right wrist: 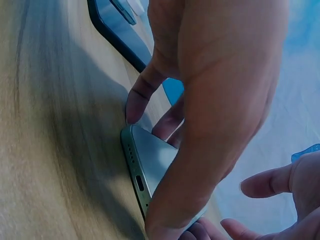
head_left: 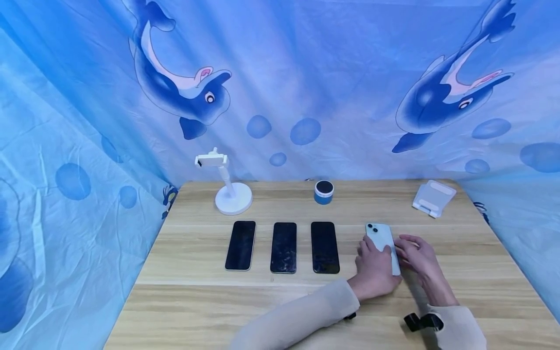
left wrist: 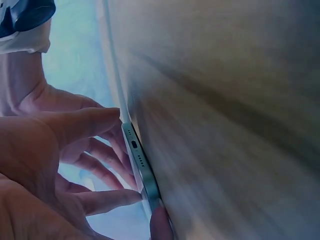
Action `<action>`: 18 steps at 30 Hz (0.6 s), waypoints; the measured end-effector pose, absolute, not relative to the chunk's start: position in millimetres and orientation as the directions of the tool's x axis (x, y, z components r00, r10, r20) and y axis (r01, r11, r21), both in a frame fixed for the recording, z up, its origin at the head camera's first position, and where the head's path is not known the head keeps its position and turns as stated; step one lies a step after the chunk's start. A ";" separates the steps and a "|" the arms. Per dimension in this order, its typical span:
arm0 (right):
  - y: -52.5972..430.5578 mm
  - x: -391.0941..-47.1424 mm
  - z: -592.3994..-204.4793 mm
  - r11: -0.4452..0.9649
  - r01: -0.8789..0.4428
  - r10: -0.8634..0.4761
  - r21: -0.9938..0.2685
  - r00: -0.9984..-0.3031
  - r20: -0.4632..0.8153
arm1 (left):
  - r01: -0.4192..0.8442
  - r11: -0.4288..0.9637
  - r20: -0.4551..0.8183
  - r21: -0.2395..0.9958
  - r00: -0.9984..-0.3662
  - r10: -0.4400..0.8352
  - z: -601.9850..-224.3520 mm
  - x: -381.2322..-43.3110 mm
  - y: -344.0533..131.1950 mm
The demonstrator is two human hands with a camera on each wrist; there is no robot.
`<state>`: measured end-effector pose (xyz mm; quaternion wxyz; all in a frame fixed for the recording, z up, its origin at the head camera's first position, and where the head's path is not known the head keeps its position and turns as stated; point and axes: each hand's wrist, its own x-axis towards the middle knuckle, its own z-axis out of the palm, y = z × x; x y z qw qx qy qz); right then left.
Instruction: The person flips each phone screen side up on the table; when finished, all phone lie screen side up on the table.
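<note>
A pale mint smartphone (head_left: 381, 235) lies back up on the right half of the table, its two camera lenses at the far left corner. My left hand (head_left: 375, 270) grips it from above, with fingers at its left edge and the thumb across toward the right. The phone's bottom edge (left wrist: 141, 167), with the charging port, shows in the left wrist view. Beside its right edge is my right hand (head_left: 417, 257), fingers loosely bent; whether they touch the phone is unclear. In the right wrist view the left hand (right wrist: 215, 115) covers much of the phone (right wrist: 155, 155).
Left of the hands, three dark phones lie screen up in a row: one (head_left: 240, 245), another (head_left: 283, 248) and a third (head_left: 325, 248). Behind them stand a white phone stand (head_left: 234, 198) and a small blue round device (head_left: 323, 193). A folding stand (head_left: 434, 198) sits back right.
</note>
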<state>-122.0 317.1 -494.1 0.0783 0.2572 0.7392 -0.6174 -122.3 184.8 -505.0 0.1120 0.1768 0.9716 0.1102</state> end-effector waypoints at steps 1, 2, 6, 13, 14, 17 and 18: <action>317.5 -122.0 -494.4 0.103 0.476 0.284 -0.873 -0.856 -0.433 | 0.325 0.915 -0.176 0.240 -0.912 0.371 -504.9 -121.7 186.2; 318.0 -122.0 -494.8 0.099 0.474 0.283 -0.875 -0.856 -0.432 | 0.330 0.915 -0.173 0.230 -0.912 0.372 -505.0 -121.4 187.6; 320.1 -121.7 -495.6 0.091 0.477 0.277 -0.874 -0.855 -0.437 | 0.341 0.918 -0.144 0.201 -0.917 0.372 -503.7 -119.3 190.5; 321.5 -121.5 -492.0 0.104 0.491 0.268 -0.865 -0.851 -0.451 | 0.334 0.925 -0.108 0.179 -0.928 0.356 -503.7 -117.4 193.0; 321.5 -121.5 -491.6 0.104 0.490 0.265 -0.865 -0.852 -0.451 | 0.335 0.926 -0.100 0.172 -0.929 0.355 -503.8 -117.4 193.2; 321.6 -120.7 -491.4 0.103 0.490 0.256 -0.865 -0.854 -0.453 | 0.340 0.929 -0.089 0.143 -0.931 0.354 -502.9 -116.8 193.5; 321.9 -120.4 -491.9 0.100 0.490 0.253 -0.866 -0.854 -0.454 | 0.343 0.930 -0.088 0.132 -0.931 0.355 -502.9 -116.6 193.9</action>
